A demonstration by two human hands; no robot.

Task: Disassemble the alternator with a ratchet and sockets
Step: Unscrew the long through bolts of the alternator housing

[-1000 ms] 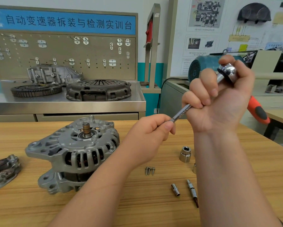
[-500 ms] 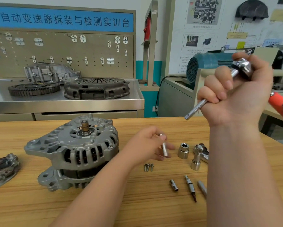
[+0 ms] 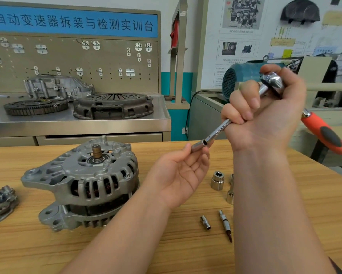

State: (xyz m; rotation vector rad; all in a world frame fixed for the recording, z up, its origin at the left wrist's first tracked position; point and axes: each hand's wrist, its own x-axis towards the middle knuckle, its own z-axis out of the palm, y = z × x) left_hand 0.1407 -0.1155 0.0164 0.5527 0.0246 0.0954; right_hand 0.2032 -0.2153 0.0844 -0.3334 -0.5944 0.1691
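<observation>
A workshop classroom with a tan pegboard under a blue banner and a steel bench carrying a dark clutch pressure plate and a toothed flywheel ring stands behind a light wooden table. On the table, left of centre, sits the grey cast-aluminium alternator, its shaft end pointing up and copper windings showing through the slots. Right of it, near the forearms, lie a short chrome socket standing on end, a second chrome socket partly hidden behind the right forearm, a small slim socket lying on its side, and a thin bit with a dark tip.

The right hand is raised above the table, fingers wrapped closed around a chrome extension bar fitted to the shiny ratchet head; the ratchet's orange and black handle sticks out to the right behind the wrist. The left hand, palm up, pinches a small chrome socket between thumb and fingertips at the lower end of the bar, touching it; whether it is fully seated cannot be told.
</observation>
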